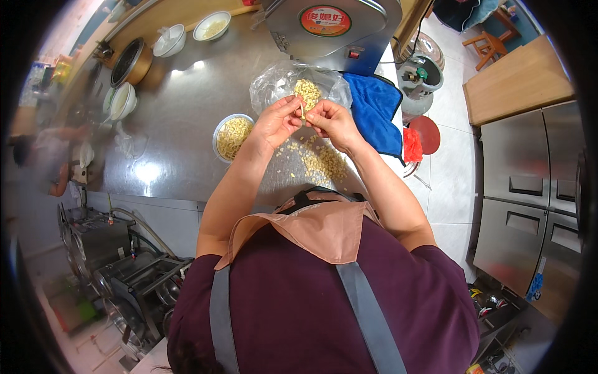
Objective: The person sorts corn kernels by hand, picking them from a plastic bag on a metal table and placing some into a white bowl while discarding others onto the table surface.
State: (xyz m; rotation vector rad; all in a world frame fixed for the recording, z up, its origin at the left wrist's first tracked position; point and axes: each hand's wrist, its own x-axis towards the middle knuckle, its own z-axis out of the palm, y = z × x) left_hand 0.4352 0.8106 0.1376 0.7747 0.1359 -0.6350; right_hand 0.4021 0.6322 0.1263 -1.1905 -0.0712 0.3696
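My left hand (282,120) and my right hand (332,122) meet over the steel table, their fingertips pinching a single bean sprout (302,111) between them. Just beyond the fingers, a heap of bean sprouts (307,89) lies on an open clear plastic bag (275,84). Left of my left forearm stands a white bowl (216,140) filled with sprouts. Loose yellow sprout heads (323,163) are scattered on the table between my forearms, close to its near edge.
A steel machine (299,44) stands behind the bag, with a blue cloth (373,110) at its right. Several bowls and a large pot (142,70) line the table's far left. Another person (44,154) is at the left edge. A gas cylinder (416,100) stands right of the table.
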